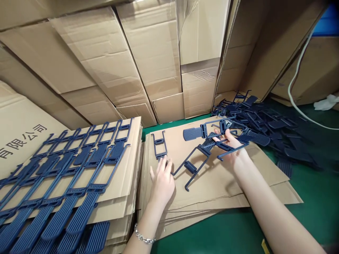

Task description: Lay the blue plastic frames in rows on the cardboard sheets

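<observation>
My left hand (pixel 162 179) rests on flat cardboard sheets (pixel 212 183), its fingers together on the end of a small dark blue plastic frame (pixel 159 144) lying there. My right hand (pixel 231 146) is closed around several long dark blue plastic parts (pixel 203 150) with ribbed paddle ends, lifted just above the cardboard. One of these parts slants down towards my left hand. A silver bracelet (pixel 144 237) circles my left wrist.
To the left, rows of the same blue parts (pixel 66 180) overlap on a cardboard stack (pixel 129 183). A loose heap of blue parts (pixel 267 127) lies at the right on a green floor (pixel 312 204). Cardboard boxes (pixel 148 60) wall the back; a white cable (pixel 296 88) hangs at right.
</observation>
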Available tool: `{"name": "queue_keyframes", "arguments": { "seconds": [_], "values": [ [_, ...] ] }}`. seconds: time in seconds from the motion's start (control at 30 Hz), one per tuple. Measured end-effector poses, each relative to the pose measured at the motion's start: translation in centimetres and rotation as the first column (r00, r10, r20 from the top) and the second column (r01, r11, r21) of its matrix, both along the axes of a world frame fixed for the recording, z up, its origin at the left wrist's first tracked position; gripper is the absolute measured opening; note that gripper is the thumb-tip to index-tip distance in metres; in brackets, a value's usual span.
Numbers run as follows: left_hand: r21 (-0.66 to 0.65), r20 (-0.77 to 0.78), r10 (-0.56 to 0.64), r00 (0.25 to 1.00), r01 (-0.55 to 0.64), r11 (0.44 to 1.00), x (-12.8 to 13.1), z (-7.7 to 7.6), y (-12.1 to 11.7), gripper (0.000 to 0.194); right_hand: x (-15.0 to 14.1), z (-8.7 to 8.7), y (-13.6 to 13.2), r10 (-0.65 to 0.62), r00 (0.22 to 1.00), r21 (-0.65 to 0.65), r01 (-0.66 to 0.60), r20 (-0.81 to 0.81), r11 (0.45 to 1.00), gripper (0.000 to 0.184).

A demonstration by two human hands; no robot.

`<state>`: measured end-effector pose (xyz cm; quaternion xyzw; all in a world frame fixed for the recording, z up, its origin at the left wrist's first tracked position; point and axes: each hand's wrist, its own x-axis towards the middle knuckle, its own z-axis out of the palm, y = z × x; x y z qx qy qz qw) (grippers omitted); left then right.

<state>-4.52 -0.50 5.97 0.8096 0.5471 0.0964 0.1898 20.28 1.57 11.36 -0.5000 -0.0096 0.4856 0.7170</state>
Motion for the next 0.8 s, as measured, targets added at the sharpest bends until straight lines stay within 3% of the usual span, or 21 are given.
{"name": "queue_keyframes", "arguments": {
  "seconds": [0.17,0.3,0.4,0.53,0.7,0.8],
  "values": [
    [0.06,0.164,-0.14,0.977,0.132,0.989,0.6,0.8,-0.9,0.051,0.3,-0.7,-0.8,-0.03,0.999,-0.022,0.03,-0.017,0.999,0.02],
    [0.071,0.138,-0.33,0.934,0.322,0.944,1.2,1.0,-1.4,0.04,-0.2,-0.8,-0.8,-0.006,1.0,-0.043,0.006,0.001,0.999,0.019],
    [0.044,0.089,-0.422,0.902,0.419,0.907,1.5,0.9,-1.4,0.046,-0.6,-1.0,-0.6,-0.033,0.999,-0.116,0.033,0.003,0.993,0.017],
    [0.018,0.072,-0.412,0.908,0.412,0.911,1.6,0.6,-1.5,0.043,0.5,-0.5,-0.7,-0.017,0.998,-0.154,0.026,0.058,0.988,0.019],
    [-0.046,0.107,-0.4,0.91,0.406,0.913,1.6,0.5,-1.4,0.04,3.8,1.0,-1.6,0.06,0.989,-0.117,-0.044,0.132,0.992,0.037],
    [-0.087,0.159,-0.427,0.89,0.444,0.892,1.4,0.9,-1.3,0.042,4.7,1.4,-1.6,0.109,0.976,-0.142,-0.083,0.189,0.986,0.034]
  ]
}}
